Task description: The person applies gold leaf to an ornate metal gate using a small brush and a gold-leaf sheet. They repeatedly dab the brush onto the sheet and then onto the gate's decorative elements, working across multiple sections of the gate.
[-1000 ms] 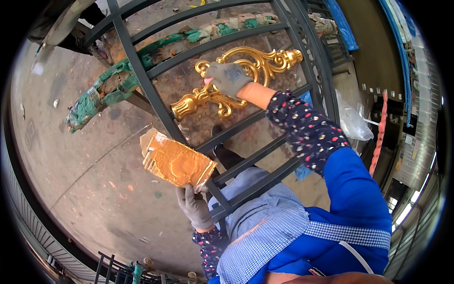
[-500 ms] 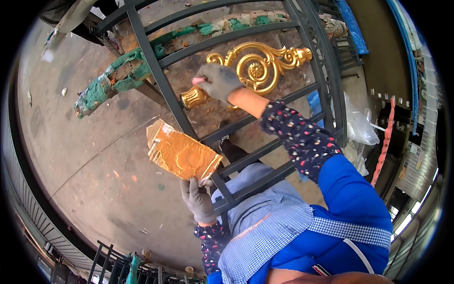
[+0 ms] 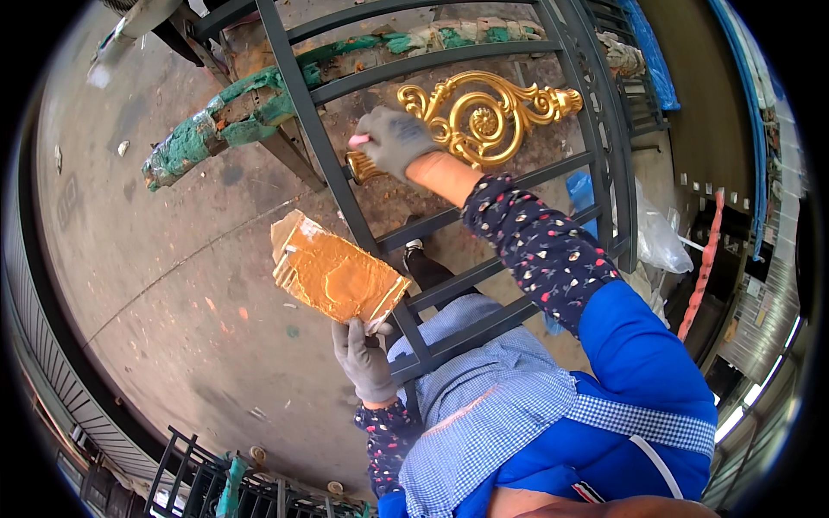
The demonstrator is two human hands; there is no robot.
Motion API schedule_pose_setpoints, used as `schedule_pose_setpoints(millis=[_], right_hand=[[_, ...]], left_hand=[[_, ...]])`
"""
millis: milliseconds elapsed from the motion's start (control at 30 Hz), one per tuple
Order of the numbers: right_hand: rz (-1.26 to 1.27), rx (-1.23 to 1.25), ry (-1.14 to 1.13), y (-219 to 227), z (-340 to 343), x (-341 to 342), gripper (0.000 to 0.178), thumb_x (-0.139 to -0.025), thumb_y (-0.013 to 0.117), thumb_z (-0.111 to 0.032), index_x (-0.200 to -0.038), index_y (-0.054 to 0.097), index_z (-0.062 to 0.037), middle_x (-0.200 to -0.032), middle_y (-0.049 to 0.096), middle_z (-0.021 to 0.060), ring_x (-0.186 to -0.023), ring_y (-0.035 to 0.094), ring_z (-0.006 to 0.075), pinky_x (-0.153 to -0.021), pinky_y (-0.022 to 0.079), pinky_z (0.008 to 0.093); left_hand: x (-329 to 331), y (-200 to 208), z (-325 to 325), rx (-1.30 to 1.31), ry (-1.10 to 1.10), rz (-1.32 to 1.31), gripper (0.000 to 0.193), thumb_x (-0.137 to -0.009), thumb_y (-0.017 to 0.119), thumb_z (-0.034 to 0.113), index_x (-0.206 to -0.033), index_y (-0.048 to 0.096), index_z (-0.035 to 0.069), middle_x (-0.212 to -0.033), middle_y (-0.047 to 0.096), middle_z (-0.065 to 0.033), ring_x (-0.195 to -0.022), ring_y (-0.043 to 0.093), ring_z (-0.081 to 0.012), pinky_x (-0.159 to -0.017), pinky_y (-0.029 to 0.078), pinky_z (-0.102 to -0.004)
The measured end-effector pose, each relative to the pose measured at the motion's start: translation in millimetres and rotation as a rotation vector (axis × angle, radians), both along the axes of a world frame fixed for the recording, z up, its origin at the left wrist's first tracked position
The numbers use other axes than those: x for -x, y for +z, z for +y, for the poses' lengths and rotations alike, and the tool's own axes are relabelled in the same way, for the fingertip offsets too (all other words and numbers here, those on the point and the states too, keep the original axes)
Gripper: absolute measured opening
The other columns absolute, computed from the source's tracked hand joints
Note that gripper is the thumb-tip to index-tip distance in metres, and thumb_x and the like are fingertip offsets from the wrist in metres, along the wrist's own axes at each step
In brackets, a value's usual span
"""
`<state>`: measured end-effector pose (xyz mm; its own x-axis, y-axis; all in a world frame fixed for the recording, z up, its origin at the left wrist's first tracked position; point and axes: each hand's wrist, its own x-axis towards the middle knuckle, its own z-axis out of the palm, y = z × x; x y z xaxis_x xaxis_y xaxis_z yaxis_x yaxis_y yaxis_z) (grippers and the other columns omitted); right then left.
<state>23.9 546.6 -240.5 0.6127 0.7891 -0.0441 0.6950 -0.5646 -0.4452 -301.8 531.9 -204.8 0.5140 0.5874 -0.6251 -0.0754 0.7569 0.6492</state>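
Floor (image 3: 173, 345) cropped; left fingers (image 3: 355, 335) hold golden board (image 3: 341, 276); right fingers (image 3: 375, 128) overlap ornament (image 3: 484, 121), grip unclear.

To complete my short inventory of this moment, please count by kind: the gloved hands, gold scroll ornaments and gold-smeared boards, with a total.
Left hand and right hand, both grey-gloved: 2
Gold scroll ornament, partly covered: 1
Gold-smeared board: 1
Total: 4

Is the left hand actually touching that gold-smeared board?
Touching: the head view shows the gloved left hand holding the gold-smeared board, with its fingers on the lower edge.
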Motion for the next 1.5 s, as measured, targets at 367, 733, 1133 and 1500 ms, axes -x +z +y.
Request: schedule_pose_setpoints(millis=[367, 733, 1133, 1500], right_hand=[[-0.179, -0.018, 0.402, -1.0, -55.3, 46.1, 0.005, -0.085, 0.066, -0.015, -0.088, 0.064, -0.0122, -0.086, 0.058, 0.0048, -0.072, 0.065, 0.0244, -0.062, 0.051, 0.0373], [-0.221, -0.080, 0.435, 1.7, -40.5, 47.6, 0.008, -0.081, 0.063, -0.011, -0.090, 0.064, -0.0127, -0.085, 0.060, 0.0024, -0.069, 0.063, 0.0237, -0.060, 0.050, 0.0351], [-0.173, -0.056, 0.342, -1.7, -52.8, 61.9, 0.014, -0.078, 0.070, -0.011, -0.092, 0.065, -0.0134, -0.088, 0.062, 0.0040, -0.073, 0.066, 0.0246, -0.063, 0.052, 0.0367], [-0.008, -0.102, -0.077, -6.2, 7.3, 38.4, 0.016, -0.084, 0.073, -0.019, -0.090, 0.066, -0.0070, -0.087, 0.066, 0.0120, -0.081, 0.066, 0.0325, -0.069, 0.051, 0.0401]], left_hand=[[9.1, 6.7, 8.3, 0.020, 0.043, 0.012, 0.033, -0.104, 0.050, 0.020, -0.129, 0.053, -0.001, -0.104, 0.064, -0.0070, -0.077, 0.062, -0.0128, -0.069, 0.052, -0.0272], [16.2, -0.7, 12.1, 0.015, 0.061, 0.005, 0.031, -0.104, 0.050, 0.020, -0.127, 0.054, 0.000, -0.104, 0.064, -0.0066, -0.081, 0.061, -0.0115, -0.069, 0.053, -0.0286], [27.0, -6.0, 15.7, 0.053, 0.062, 0.047, 0.031, -0.104, 0.052, 0.023, -0.124, 0.054, 0.000, -0.101, 0.067, -0.0079, -0.074, 0.064, -0.0132, -0.068, 0.052, -0.0242], [22.6, -9.7, 20.0, 0.020, 0.079, 0.040, 0.031, -0.104, 0.052, 0.023, -0.124, 0.054, 0.001, -0.102, 0.066, -0.0080, -0.077, 0.063, -0.0123, -0.067, 0.053, -0.0250]])
